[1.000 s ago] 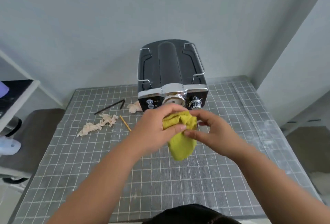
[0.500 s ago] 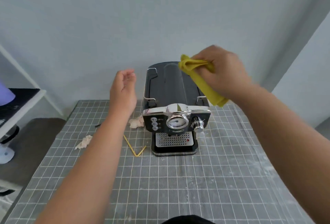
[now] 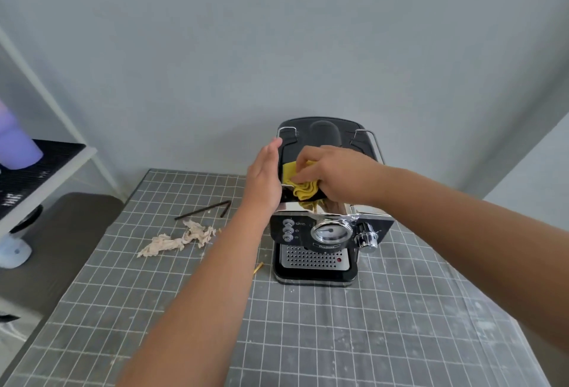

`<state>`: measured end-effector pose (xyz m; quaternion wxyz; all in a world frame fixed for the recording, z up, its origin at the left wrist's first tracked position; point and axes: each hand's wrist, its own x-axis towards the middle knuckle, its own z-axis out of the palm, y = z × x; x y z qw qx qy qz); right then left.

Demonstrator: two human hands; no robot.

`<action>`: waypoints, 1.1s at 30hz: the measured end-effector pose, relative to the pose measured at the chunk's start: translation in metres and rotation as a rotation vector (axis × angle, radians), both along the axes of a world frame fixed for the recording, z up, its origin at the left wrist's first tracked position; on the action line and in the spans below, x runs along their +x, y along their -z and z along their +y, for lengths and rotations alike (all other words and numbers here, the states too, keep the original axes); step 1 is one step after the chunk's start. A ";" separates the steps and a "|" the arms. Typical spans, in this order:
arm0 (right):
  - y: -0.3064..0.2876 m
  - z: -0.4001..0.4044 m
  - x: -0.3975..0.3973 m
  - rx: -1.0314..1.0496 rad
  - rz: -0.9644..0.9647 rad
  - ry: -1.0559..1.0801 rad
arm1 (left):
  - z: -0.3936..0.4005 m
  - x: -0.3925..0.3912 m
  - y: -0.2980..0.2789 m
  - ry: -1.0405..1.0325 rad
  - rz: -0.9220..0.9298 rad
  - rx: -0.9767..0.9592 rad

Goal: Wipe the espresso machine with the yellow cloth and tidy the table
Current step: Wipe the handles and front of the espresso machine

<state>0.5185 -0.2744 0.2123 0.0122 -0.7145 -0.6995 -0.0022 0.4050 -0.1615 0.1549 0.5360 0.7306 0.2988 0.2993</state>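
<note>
A: Right hand is bunched over the crumpled yellow cloth, pressing it onto the top of the black-and-chrome espresso machine, near its front edge.

B: And the left hand?

A: Flat, fingers straight and together, holding nothing. It's laid against the machine's left side, I'd say to brace it so the wiping doesn't shove it across the grey gridded table mat.

B: What's waiting to be tidied?

A: One shredded beige paper scrap, two thin dark sticks behind it, one yellow stick end peeking past the left forearm. One machine, one cloth.
</note>
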 end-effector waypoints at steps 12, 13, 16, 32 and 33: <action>-0.004 0.013 0.016 0.005 0.048 -0.104 | 0.010 0.012 0.015 -0.080 0.049 0.176; -0.003 0.015 0.017 -0.001 0.053 -0.102 | 0.009 0.011 0.014 -0.086 0.054 0.170; -0.002 0.021 0.028 -0.021 0.052 -0.043 | 0.011 0.011 0.011 -0.069 0.060 0.139; 0.002 0.060 0.071 -0.026 -0.011 0.292 | 0.019 0.041 -0.017 -0.212 0.336 0.215; 0.003 0.058 0.078 -0.019 0.008 0.329 | 0.020 0.041 -0.017 -0.209 0.350 0.203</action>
